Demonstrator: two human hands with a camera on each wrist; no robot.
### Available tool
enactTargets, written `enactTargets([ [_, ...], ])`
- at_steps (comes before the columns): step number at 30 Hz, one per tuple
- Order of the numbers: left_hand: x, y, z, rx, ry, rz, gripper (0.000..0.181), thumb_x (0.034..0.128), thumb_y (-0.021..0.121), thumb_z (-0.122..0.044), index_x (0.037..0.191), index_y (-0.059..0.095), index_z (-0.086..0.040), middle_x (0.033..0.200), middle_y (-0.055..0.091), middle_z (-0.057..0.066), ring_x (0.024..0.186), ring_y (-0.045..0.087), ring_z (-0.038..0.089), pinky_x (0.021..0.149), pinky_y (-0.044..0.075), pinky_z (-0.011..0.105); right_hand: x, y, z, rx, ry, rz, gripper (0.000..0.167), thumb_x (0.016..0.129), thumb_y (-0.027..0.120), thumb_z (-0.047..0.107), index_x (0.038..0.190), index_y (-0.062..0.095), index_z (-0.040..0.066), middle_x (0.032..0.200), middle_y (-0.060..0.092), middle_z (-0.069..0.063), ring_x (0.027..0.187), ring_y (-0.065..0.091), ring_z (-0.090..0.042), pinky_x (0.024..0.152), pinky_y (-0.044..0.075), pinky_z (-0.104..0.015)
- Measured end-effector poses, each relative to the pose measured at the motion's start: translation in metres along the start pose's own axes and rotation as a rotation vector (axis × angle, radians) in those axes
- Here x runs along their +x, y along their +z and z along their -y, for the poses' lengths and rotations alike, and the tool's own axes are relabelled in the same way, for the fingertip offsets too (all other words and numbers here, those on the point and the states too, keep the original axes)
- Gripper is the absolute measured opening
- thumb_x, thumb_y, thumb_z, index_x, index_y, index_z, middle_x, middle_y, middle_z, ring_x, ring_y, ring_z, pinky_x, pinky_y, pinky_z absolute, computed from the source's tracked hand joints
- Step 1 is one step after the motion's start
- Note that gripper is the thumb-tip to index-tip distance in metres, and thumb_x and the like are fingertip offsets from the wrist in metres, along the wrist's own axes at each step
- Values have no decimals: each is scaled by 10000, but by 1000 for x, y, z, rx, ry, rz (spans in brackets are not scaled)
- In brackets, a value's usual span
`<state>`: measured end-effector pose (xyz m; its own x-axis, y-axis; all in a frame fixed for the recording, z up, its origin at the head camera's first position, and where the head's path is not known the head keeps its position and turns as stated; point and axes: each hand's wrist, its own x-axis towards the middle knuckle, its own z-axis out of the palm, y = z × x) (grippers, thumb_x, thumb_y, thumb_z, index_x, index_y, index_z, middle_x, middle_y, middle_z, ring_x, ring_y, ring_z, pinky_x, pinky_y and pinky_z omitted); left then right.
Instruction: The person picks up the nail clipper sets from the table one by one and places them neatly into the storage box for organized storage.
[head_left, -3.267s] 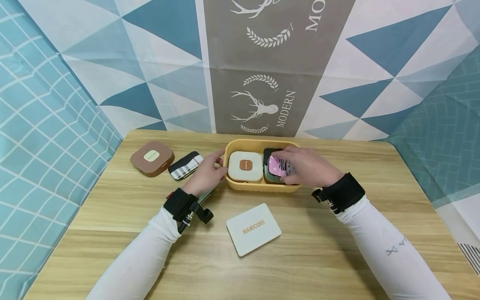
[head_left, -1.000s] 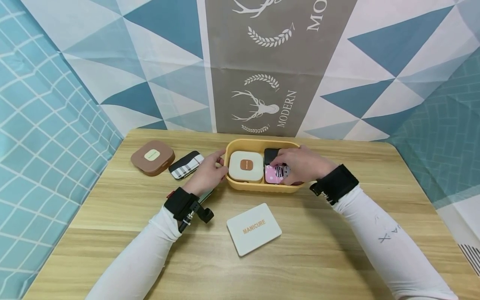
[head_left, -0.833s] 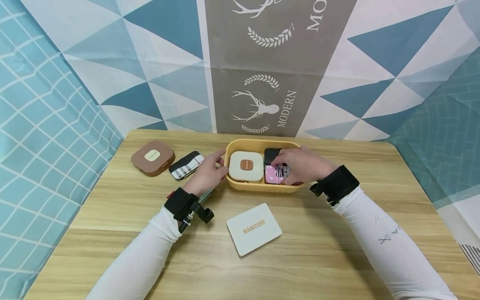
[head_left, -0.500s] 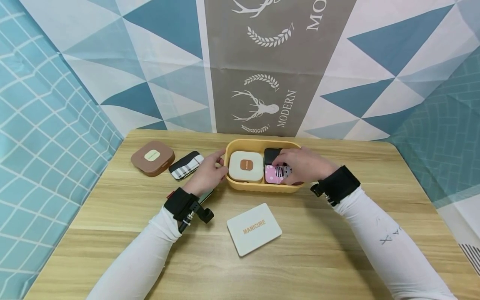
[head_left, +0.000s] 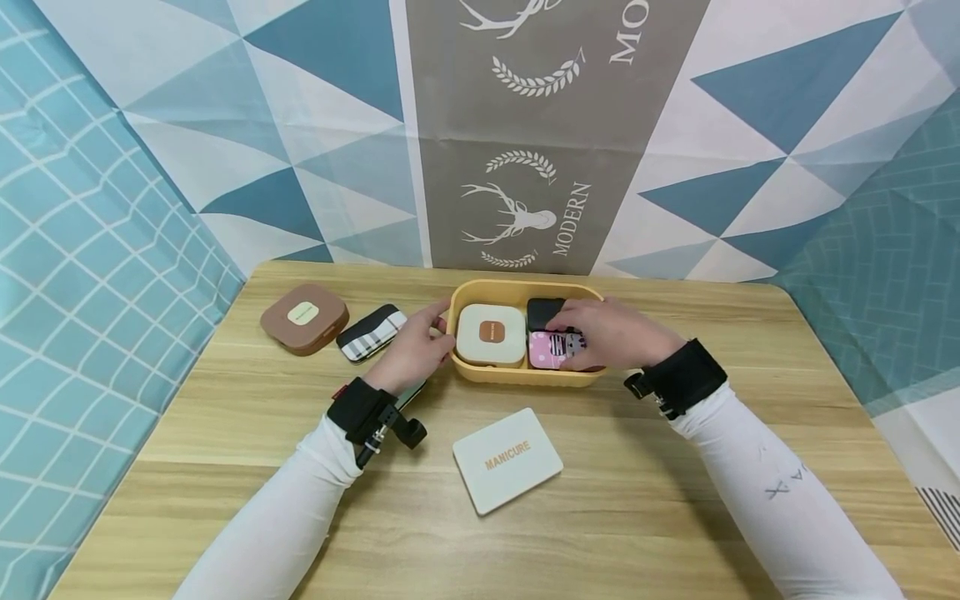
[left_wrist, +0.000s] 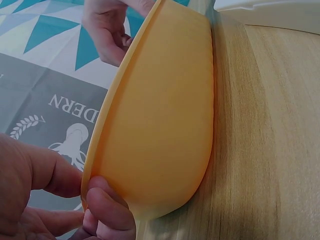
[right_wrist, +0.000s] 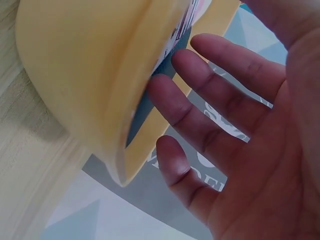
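Pink case (head_left: 544, 350) shifted to tub's (head_left: 525, 378) near right, R hand (head_left: 622, 333) pinching it, L hand (head_left: 412, 354) the rim; prob. light, stiff, so hold edges.

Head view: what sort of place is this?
Likely a staged recording setup: pale wood-grain table, creased blue, white and grey patterned sheet behind it, black strapped-on wrist cameras.

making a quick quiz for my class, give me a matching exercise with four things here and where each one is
1. brown case
2. pink case
3. left hand
4. MANICURE case

A. pinching the bin's rim
B. in front of the bin
C. left of the plaid case
D. inside the bin

Pairs: 1-C, 2-D, 3-A, 4-B
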<state>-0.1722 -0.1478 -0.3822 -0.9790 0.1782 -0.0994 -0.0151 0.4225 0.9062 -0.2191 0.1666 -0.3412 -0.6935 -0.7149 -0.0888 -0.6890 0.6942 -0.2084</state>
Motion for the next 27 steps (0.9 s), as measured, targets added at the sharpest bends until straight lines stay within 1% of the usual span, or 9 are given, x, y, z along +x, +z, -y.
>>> enactTargets([
  [2, 0, 0, 0, 2, 3, 1, 663, 1035, 541, -9, 1660, 319, -30, 1159, 514, 167, 707, 552, 216, 581, 438, 266, -1, 0, -1, 7, 7, -11, 580, 869, 883, 426, 1337, 743, 113, 1262, 677, -70, 1108, 625, -243, 1010, 477, -543],
  [5, -1, 0, 0, -5, 8, 2, 665, 1034, 536, -3, 1660, 312, -24, 1156, 509, 169, 725, 555, 223, 587, 442, 265, -3, 0, -3, 29, 1, -43, 567, 883, 873, 415, 1331, 743, 92, 1242, 680, -84, 1072, 631, -251, 995, 505, -509],
  [8, -1, 0, 0, -15, 8, 4, 669, 1034, 530, 2, 1662, 303, -21, 1153, 503, 168, 743, 554, 228, 595, 443, 261, -5, -1, -5, 65, 4, -67, 531, 906, 857, 360, 1335, 734, 71, 1227, 680, -89, 1040, 635, -248, 957, 536, -464],
  [10, -1, 0, -1, -18, 7, 6, 672, 1032, 529, 5, 1663, 300, -21, 1152, 501, 168, 748, 554, 233, 598, 444, 260, -8, -2, -7, 92, 21, -75, 514, 922, 842, 320, 1350, 722, 62, 1227, 677, -91, 1027, 630, -247, 931, 544, -442],
  [14, -1, 0, -2, -16, 5, 8, 672, 1031, 529, 6, 1662, 300, -19, 1156, 503, 169, 746, 559, 231, 597, 449, 262, -12, -3, -9, 132, 63, -95, 504, 951, 816, 283, 1380, 695, 49, 1254, 670, -108, 1029, 630, -266, 914, 548, -434],
  [19, 0, 0, -1, -13, 4, 6, 668, 1033, 529, 2, 1661, 303, -19, 1154, 501, 167, 744, 556, 224, 602, 455, 261, -18, -2, -11, 149, 105, -152, 508, 964, 806, 264, 1394, 673, 30, 1273, 654, -144, 1034, 633, -308, 910, 554, -454],
  [23, 0, 1, -1, -11, 2, 3, 670, 1031, 534, 1, 1661, 308, -24, 1155, 502, 165, 754, 563, 235, 602, 456, 260, -22, 0, -14, 172, 131, -196, 522, 962, 808, 241, 1404, 654, 9, 1315, 636, -176, 1052, 635, -333, 950, 558, -491],
  [25, 0, 0, 0, -9, 1, 1, 671, 1030, 536, 1, 1661, 311, -24, 1157, 503, 164, 764, 570, 244, 601, 458, 259, -25, 2, -15, 191, 145, -223, 523, 961, 808, 224, 1404, 650, -2, 1323, 631, -187, 1057, 631, -338, 944, 559, -494],
  [27, 0, 0, 0, -10, -1, 1, 671, 1030, 535, 3, 1661, 310, -24, 1158, 503, 165, 771, 573, 250, 605, 461, 260, -27, 3, -16, 213, 167, -251, 514, 966, 798, 210, 1407, 647, -8, 1317, 627, -195, 1058, 626, -346, 910, 565, -488],
])
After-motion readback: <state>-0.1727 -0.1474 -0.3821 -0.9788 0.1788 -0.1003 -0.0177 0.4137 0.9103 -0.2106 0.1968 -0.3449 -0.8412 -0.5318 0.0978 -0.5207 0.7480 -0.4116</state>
